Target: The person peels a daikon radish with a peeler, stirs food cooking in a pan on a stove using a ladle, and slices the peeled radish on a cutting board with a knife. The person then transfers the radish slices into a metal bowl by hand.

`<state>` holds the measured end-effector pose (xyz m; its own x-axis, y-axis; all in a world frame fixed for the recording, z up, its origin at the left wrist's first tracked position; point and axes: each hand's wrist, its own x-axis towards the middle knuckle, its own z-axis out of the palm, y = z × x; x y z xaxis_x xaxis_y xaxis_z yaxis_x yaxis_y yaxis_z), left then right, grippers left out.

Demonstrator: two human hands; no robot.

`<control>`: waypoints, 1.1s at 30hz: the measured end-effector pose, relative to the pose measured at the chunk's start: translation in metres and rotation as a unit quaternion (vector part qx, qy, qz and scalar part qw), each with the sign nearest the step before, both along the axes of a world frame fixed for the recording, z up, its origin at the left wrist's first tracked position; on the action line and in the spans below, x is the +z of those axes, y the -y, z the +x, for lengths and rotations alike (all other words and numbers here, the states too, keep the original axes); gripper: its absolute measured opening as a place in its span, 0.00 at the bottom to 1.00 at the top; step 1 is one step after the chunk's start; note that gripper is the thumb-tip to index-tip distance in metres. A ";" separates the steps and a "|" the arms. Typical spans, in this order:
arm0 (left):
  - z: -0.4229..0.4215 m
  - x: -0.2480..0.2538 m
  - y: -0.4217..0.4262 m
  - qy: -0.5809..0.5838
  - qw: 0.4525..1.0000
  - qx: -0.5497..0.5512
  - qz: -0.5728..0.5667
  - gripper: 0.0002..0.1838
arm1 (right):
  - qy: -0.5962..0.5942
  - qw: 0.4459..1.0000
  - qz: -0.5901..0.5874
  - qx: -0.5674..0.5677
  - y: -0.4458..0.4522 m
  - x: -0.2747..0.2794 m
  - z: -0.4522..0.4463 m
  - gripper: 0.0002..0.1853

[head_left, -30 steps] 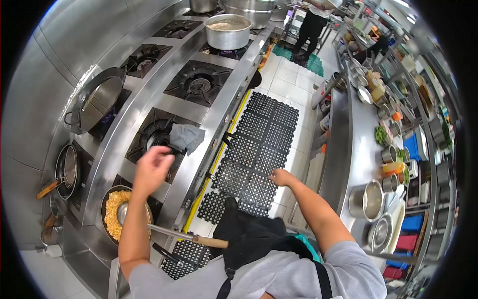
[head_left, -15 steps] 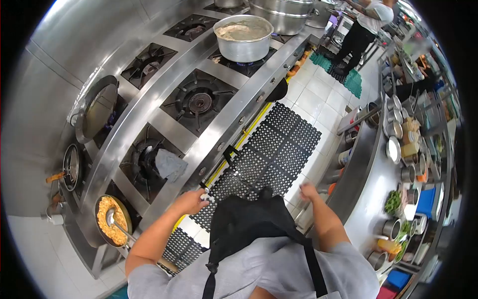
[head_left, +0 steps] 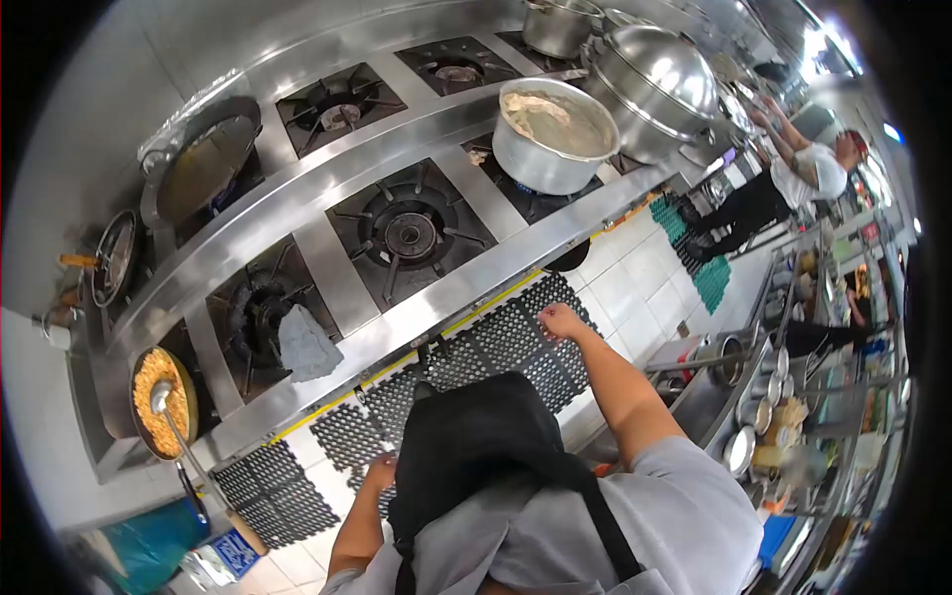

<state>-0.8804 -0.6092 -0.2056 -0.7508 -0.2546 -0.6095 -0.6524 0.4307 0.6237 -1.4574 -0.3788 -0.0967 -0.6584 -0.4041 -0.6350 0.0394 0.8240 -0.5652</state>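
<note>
My right hand [head_left: 561, 322] is held out over the floor mat in front of the stove, fingers curled in, with nothing visible in it. My left hand [head_left: 380, 472] hangs low beside the black apron [head_left: 476, 426]; its fingers are too small and partly hidden to read. Nearest on the stove, a grey cloth [head_left: 308, 343] lies at the edge of a front burner. At the left end sits a frying pan [head_left: 189, 402] of orange-yellow food, a metal ladle [head_left: 161, 397] resting in it. Farther right stands a large open pot [head_left: 555, 139] of cloudy liquid with pale foam.
The steel stove [head_left: 297, 288] runs along the left with several burners. A wok [head_left: 208, 164] and a lidded steamer pot [head_left: 654, 89] stand on it. Black perforated mats [head_left: 278, 491] cover the tiles. A co-worker [head_left: 783, 188] stands at the far right, near shelves of pans.
The view has turned right and I have shifted along the stove. My right hand has swung forward toward the stove; my left hand has dropped back beside the apron.
</note>
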 end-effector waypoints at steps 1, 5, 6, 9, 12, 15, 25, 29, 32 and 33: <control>0.025 -0.038 -0.007 -0.057 0.991 -0.112 -0.041 0.15 | 0.003 0.999 0.006 0.041 0.007 0.000 -0.010 0.14; 0.061 -0.017 -0.071 0.086 0.949 0.273 0.134 0.11 | -0.027 0.997 -0.054 -0.047 0.040 0.011 -0.035 0.14; 0.065 -0.011 -0.087 0.099 0.891 0.401 0.187 0.11 | 0.012 1.000 0.008 0.006 0.040 -0.015 -0.066 0.16; 0.081 -0.012 -0.141 0.093 0.714 0.646 0.253 0.13 | -0.011 0.998 -0.022 -0.050 0.060 -0.021 -0.091 0.18; 0.077 -0.047 -0.219 0.047 0.770 0.617 0.154 0.11 | 0.029 0.999 0.014 0.019 0.073 -0.031 -0.117 0.20; 0.001 -0.007 -0.272 0.070 0.602 0.755 0.249 0.11 | 0.023 1.000 0.013 0.014 0.073 -0.029 -0.111 0.20; -0.116 0.000 -0.420 0.043 0.651 0.724 0.222 0.18 | 0.085 0.995 -0.056 0.021 0.071 -0.061 -0.126 0.13; -0.122 0.051 -0.396 0.089 0.607 0.743 0.268 0.17 | 0.086 0.994 -0.062 0.025 0.073 -0.051 -0.123 0.14; -0.103 0.041 -0.400 0.083 0.592 0.759 0.260 0.15 | 0.099 0.993 -0.062 0.019 0.072 -0.058 -0.128 0.13; -0.099 0.039 -0.401 0.081 0.575 0.771 0.263 0.15 | 0.099 0.993 -0.063 0.020 0.071 -0.060 -0.130 0.13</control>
<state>-0.9797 -0.2086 -0.1662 0.1959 -0.2897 -0.9369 -0.0736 -0.9570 0.2806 -1.5870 -0.4501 -0.1563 -0.5070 -0.5121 -0.6934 0.1279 0.7508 -0.6480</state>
